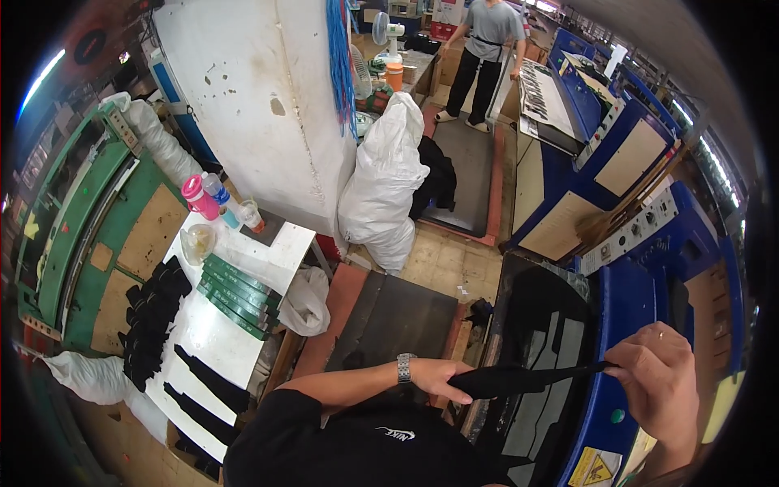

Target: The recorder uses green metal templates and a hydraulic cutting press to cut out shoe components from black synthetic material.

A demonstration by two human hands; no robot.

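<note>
My left hand (436, 378), with a metal watch at the wrist, is closed on the wide end of a black tapered fabric piece (511, 381). At the piece's narrow end, my right hand (659, 375) pinches the tip between thumb and fingers. Between both hands the fabric is stretched nearly level. It passes above the dark bed of a blue machine (625, 304), where long grey flat shapes (541, 365) lie side by side. Similar black pieces (213, 379) rest on a white table (272, 253) to my left.
On the table are a heap of black fabric (152, 316), green flat strips (235, 296), a pink jug (200, 197) and bottles. A white sack (385, 183) stands by a pillar (260, 105). Another person (487, 53) stands at the back near a second blue machine (608, 138).
</note>
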